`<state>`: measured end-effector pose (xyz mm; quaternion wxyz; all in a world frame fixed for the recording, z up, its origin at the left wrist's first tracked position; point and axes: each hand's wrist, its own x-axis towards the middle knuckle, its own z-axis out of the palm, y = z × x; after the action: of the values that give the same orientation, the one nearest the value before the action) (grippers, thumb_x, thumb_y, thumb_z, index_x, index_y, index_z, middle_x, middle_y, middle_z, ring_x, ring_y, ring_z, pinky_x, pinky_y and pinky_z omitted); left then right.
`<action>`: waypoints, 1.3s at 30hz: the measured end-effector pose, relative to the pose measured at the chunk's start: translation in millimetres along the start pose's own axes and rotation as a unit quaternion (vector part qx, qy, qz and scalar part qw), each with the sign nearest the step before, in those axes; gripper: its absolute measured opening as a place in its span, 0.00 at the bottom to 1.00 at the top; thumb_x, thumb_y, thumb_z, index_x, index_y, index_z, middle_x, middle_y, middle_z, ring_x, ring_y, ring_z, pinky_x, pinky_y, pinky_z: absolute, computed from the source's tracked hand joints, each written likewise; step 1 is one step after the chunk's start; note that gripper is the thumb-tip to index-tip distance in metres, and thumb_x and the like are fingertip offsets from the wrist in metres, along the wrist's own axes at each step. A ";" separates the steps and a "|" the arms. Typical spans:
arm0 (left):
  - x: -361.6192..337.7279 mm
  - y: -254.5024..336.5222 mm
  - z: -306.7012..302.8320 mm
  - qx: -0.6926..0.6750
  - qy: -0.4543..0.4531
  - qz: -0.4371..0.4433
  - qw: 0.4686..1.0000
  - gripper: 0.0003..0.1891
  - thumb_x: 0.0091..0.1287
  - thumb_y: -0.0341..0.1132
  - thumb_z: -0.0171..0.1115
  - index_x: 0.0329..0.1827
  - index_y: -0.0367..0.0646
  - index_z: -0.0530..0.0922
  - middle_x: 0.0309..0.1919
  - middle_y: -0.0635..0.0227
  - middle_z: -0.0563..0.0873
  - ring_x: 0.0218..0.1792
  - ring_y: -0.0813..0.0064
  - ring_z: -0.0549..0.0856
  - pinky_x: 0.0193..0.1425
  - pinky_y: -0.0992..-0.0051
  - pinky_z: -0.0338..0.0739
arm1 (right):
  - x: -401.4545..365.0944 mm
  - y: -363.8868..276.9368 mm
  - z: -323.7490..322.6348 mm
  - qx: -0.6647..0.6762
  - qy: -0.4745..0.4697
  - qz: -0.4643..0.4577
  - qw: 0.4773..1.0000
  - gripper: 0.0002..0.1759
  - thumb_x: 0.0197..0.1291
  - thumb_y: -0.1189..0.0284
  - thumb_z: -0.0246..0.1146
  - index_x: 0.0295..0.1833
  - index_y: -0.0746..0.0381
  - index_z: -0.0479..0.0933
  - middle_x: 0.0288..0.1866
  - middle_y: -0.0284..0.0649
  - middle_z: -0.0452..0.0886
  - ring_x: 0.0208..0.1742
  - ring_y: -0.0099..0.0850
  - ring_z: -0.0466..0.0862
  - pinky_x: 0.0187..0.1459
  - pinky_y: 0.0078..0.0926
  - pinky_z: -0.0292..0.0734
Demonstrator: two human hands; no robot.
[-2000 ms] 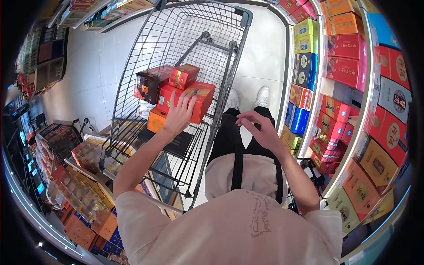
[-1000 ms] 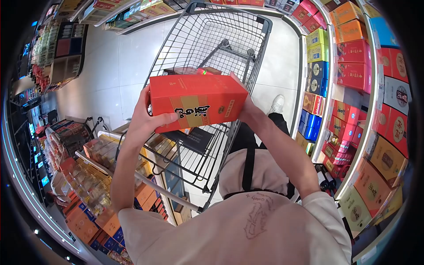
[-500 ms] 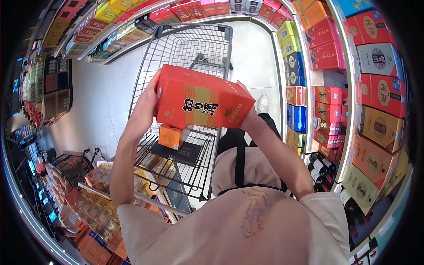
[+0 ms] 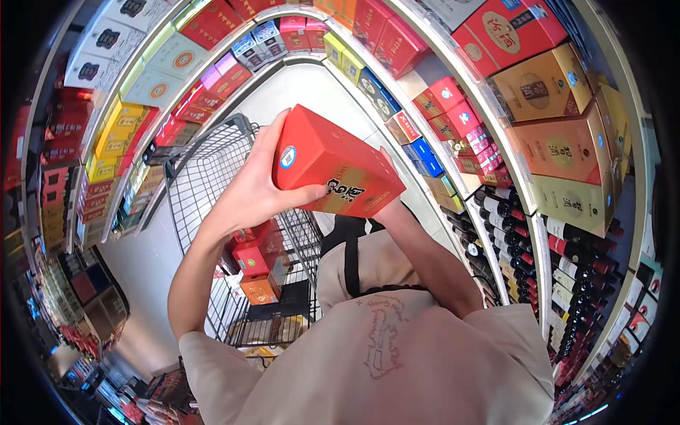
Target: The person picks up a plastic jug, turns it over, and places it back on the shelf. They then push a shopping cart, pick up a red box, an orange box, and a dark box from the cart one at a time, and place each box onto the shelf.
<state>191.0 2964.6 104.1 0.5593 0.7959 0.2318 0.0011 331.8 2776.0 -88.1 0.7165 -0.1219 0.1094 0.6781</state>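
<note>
A red liquor box (image 4: 322, 152) with a gold band and black characters is held tilted between my two hands, above the shopping cart (image 4: 202, 163). My left hand (image 4: 258, 188) grips its left end, the thumb lying across the front face and the fingers on the far side. At the right end, my right hand (image 4: 388, 210) supports the box from beneath; most of its fingers are hidden. A round blue-and-white sticker shows on the box's left end. Below, in the cart, sit red boxes (image 4: 251, 258) and an orange box (image 4: 260, 289).
Shelves of boxed goods curve around the far side and left. On the right, shelves carry gold boxes (image 4: 542, 85) and several rows of wine bottles (image 4: 506, 241). The cart stands close in front of my left side, on a pale tiled floor (image 4: 301, 85).
The view has swung, bringing more wine bottles into sight on the right. The box has tilted and its left end turned toward me. My left thumb now lies over its front.
</note>
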 end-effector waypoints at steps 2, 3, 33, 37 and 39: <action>33.1 18.4 7.7 -0.023 -0.027 0.013 0.999 0.57 0.55 0.42 0.85 0.84 0.33 0.58 0.68 0.48 0.72 0.73 0.55 0.73 0.80 0.60 0.68 | -5.9 -20.0 -1.2 -0.016 -0.001 -0.027 1.000 0.42 0.81 0.37 0.36 0.82 0.57 0.65 0.81 0.44 0.73 0.78 0.46 0.74 0.78 0.55 0.67; 48.9 22.9 9.0 0.002 -0.048 0.037 0.998 0.57 0.56 0.44 0.84 0.84 0.34 0.58 0.68 0.47 0.72 0.72 0.53 0.74 0.80 0.60 0.68 | -8.0 -30.7 -0.9 -0.022 0.000 -0.040 0.999 0.42 0.80 0.37 0.36 0.83 0.56 0.65 0.81 0.44 0.72 0.78 0.46 0.74 0.78 0.56 0.67; 240.6 114.1 37.3 0.372 -0.248 0.228 0.865 0.66 0.57 0.49 0.82 0.85 0.29 0.41 0.63 0.40 0.68 0.62 0.39 0.79 0.61 0.54 0.85 | 23.9 -151.9 -34.5 -0.005 0.033 -0.313 0.949 0.36 0.82 0.45 0.48 0.85 0.53 0.62 0.83 0.39 0.70 0.78 0.37 0.75 0.74 0.50 0.76; 281.3 113.4 23.3 0.371 -0.313 0.295 0.823 0.65 0.58 0.48 0.82 0.85 0.30 0.42 0.65 0.41 0.67 0.65 0.42 0.77 0.62 0.55 0.85 | 58.9 -138.6 -35.1 0.026 0.043 -0.404 0.914 0.35 0.82 0.48 0.49 0.84 0.54 0.62 0.82 0.39 0.70 0.78 0.37 0.75 0.74 0.48 0.76; 300.9 112.9 17.1 0.368 -0.346 0.326 0.799 0.65 0.58 0.48 0.82 0.86 0.30 0.43 0.64 0.42 0.67 0.66 0.42 0.76 0.65 0.54 0.83 | 79.7 -130.1 -32.5 0.039 0.048 -0.446 0.893 0.34 0.82 0.49 0.50 0.84 0.54 0.63 0.82 0.39 0.71 0.78 0.36 0.76 0.74 0.48 0.76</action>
<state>505.6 3030.7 120.8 0.2342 0.9177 -0.2672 -0.1777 466.5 2834.2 -141.1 0.9416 -0.1626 0.1044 0.2757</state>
